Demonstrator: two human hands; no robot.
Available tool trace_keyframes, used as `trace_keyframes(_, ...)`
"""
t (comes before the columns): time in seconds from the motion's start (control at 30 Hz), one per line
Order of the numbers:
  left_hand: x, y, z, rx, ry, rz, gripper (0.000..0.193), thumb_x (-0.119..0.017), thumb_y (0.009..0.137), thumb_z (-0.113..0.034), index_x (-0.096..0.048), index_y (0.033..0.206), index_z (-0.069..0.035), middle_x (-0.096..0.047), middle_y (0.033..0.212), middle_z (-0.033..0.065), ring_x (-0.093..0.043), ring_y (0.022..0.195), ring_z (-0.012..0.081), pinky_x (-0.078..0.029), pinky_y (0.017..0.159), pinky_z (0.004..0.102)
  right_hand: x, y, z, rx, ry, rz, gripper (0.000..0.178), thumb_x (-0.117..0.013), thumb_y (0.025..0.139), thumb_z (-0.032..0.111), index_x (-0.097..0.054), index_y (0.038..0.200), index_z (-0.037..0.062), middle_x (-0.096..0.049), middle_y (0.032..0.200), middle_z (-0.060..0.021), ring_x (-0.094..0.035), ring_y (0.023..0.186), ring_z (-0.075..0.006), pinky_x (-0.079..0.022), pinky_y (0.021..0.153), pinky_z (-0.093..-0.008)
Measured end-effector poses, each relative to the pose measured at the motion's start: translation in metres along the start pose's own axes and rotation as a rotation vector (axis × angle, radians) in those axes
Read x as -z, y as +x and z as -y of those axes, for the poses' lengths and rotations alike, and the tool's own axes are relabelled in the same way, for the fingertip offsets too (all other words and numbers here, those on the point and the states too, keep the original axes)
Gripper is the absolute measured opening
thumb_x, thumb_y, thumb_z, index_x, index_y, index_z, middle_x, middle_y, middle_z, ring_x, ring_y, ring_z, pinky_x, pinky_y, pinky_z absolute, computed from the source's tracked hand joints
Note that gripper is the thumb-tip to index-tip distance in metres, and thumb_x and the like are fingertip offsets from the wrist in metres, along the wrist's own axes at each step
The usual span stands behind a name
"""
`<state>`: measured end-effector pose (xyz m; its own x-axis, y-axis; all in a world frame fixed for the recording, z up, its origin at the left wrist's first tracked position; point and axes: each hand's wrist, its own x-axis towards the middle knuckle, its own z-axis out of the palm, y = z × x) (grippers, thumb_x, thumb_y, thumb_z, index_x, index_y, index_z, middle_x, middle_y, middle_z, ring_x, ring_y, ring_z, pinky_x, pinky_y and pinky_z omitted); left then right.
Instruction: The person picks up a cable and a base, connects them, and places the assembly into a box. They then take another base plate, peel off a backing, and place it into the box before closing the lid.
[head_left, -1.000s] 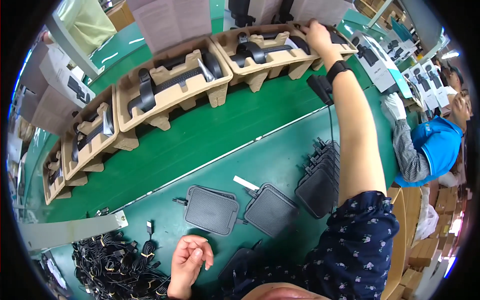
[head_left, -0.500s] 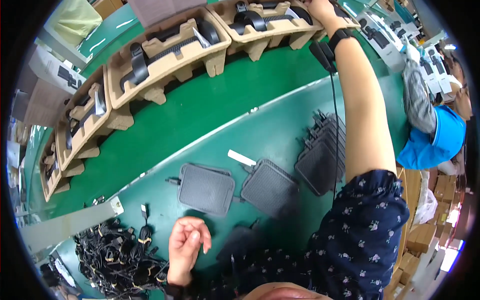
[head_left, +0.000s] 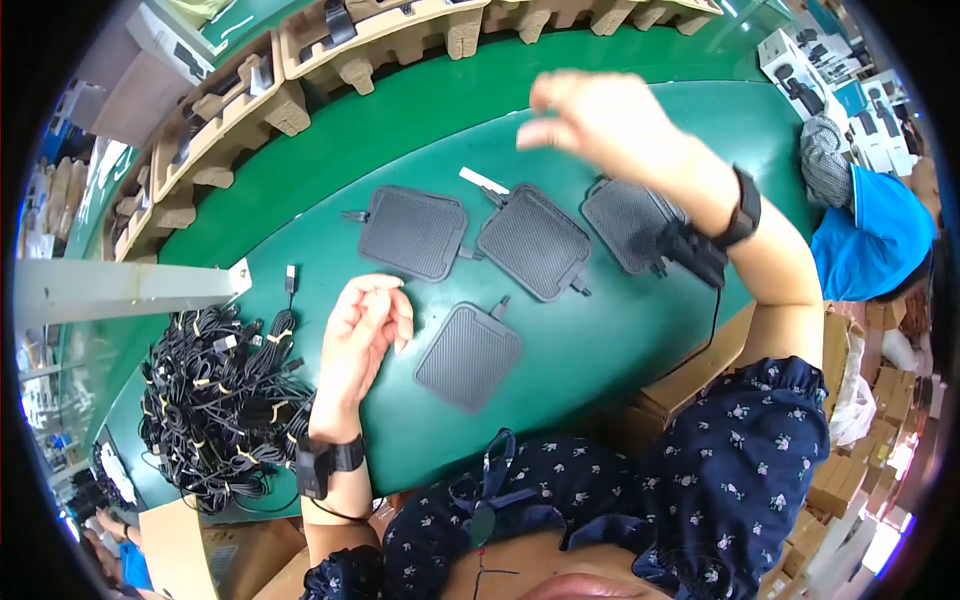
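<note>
My left hand (head_left: 362,325) rests over the green table, fingers loosely curled, with nothing visible in it. Just to its right lies a dark grey, flat, ribbed rectangular pad (head_left: 468,357) with a short plug-like end. Farther off is a row of similar pads: one on the left (head_left: 412,232), one in the middle (head_left: 535,242) with a white strip (head_left: 484,181) at its corner, and a right-hand stack (head_left: 628,220) partly hidden by my wrist. My right hand (head_left: 600,115), somewhat blurred, hovers above the row. Its thumb and fingers are apart, holding nothing.
A heap of bundled black cables (head_left: 220,410) lies at the left, below a pale metal bar (head_left: 130,288). Brown moulded trays (head_left: 390,40) holding black parts line the far side. A person in blue (head_left: 865,235) is at the right. Cardboard boxes (head_left: 840,480) stand lower right.
My right hand has left the far tray and come back over the pads. The view has shifted, so the trays sit higher and the nearest pad shows fully. My left hand keeps its loose curl.
</note>
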<state>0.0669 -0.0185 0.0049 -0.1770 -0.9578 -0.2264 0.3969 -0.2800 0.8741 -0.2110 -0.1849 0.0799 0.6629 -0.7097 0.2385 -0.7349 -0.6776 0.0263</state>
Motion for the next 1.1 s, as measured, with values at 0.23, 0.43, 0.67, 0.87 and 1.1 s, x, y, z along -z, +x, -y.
trace_keyframes(0.23,0.002,0.002,0.006,-0.051,0.019,0.091,0.017,-0.045,0.094,-0.012,-0.049,0.107,-0.001,-0.056,0.084,0.0084,-0.054,0.069,0.0136,-0.044,0.060,0.0238,-0.007,-0.075,0.071,-0.035,0.009,0.336,0.093,-0.061,0.067,0.058,-0.032,0.130,-0.0036,-0.051,0.097,-0.0185,-0.058,0.084,-0.0321,-0.051,0.067,-0.0370)
trace_keyframes(0.43,0.001,-0.002,0.002,-0.062,0.022,0.104,0.017,-0.047,0.093,-0.012,-0.049,0.107,-0.001,-0.057,0.084,0.0080,-0.055,0.070,0.0130,-0.044,0.060,0.0235,-0.004,-0.071,0.094,-0.077,0.006,0.322,0.103,-0.070,0.059,0.053,-0.028,0.133,-0.0044,-0.048,0.099,-0.0180,-0.053,0.089,-0.0301,-0.051,0.068,-0.0343)
trace_keyframes(0.67,0.000,-0.003,0.001,-0.047,0.028,0.098,0.018,-0.047,0.094,-0.014,-0.050,0.106,-0.001,-0.056,0.084,0.0079,-0.055,0.070,0.0130,-0.044,0.060,0.0230,-0.004,-0.067,0.082,-0.141,-0.036,0.236,0.099,-0.079,0.049,0.041,-0.037,0.126,-0.0047,-0.042,0.104,-0.0161,-0.046,0.097,-0.0271,-0.051,0.072,-0.0313)
trace_keyframes(0.87,0.000,-0.004,0.001,-0.026,0.003,0.103,0.018,-0.047,0.094,-0.014,-0.050,0.106,-0.002,-0.056,0.084,0.0076,-0.055,0.070,0.0131,-0.045,0.060,0.0230,-0.009,-0.068,0.067,-0.291,-0.098,0.405,0.102,-0.076,0.051,0.051,-0.034,0.126,-0.0041,-0.050,0.097,-0.0169,-0.061,0.082,-0.0304,-0.051,0.066,-0.0337)
trace_keyframes(1.1,0.000,-0.003,0.001,-0.033,0.031,0.071,0.016,-0.046,0.094,-0.013,-0.050,0.107,-0.003,-0.057,0.082,0.0079,-0.056,0.069,0.0128,-0.045,0.060,0.0233,0.016,-0.028,0.015,-0.189,0.177,-0.113,0.025,-0.065,0.078,0.028,-0.053,0.088,0.0081,-0.061,0.072,-0.0119,-0.060,0.070,-0.0319,-0.047,0.062,-0.0394)
